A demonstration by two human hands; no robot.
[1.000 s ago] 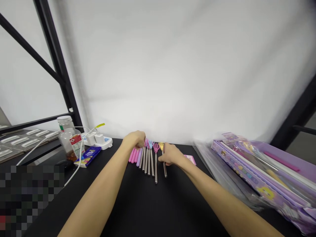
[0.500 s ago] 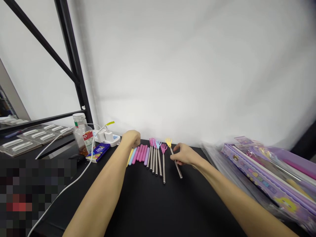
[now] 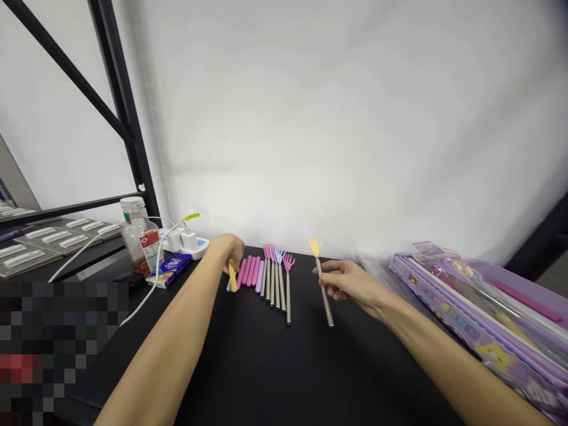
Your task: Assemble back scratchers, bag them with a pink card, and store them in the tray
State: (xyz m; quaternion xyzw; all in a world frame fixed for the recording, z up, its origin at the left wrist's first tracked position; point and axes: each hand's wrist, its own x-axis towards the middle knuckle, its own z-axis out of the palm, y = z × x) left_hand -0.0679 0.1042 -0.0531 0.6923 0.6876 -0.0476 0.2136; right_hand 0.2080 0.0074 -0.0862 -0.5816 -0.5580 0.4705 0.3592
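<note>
**Both hands engaged at the row of scratchers on the black table**

Right hand (image 3: 350, 283): fingers closed round the steel shaft of a yellow-headed back scratcher (image 3: 322, 284); the tool is lifted clear of the black table (image 3: 275, 367), claw end pointing away from the person, handle end nearer; it sits well to the right of the others, apart from them.

Left hand (image 3: 228, 249): curled over the near end of a yellow sleeve (image 3: 232, 276), fingers gripping it; the sleeve slants toward the person at the left edge of the laid-out group; a pale blue sleeve lies just beneath it, mostly hidden.

Laid-out group: pink sleeves (image 3: 249, 270) side by side, touching, with one lilac sleeve at their right; just beside them a row of steel scratchers (image 3: 277, 278) with pink and blue claw heads, shafts parallel and pointing toward the person.

Left of the hands: a glass jar (image 3: 136, 242) with a white lid, upright; a blue packet (image 3: 168, 269) lying flat near it; a white power strip (image 3: 189, 242) against the wall with plugs in it; a white cable (image 3: 146, 290) trailing across the table.

Right side: purple toy boxes (image 3: 483, 307) in clear wrapping, stacked at a slant.
</note>
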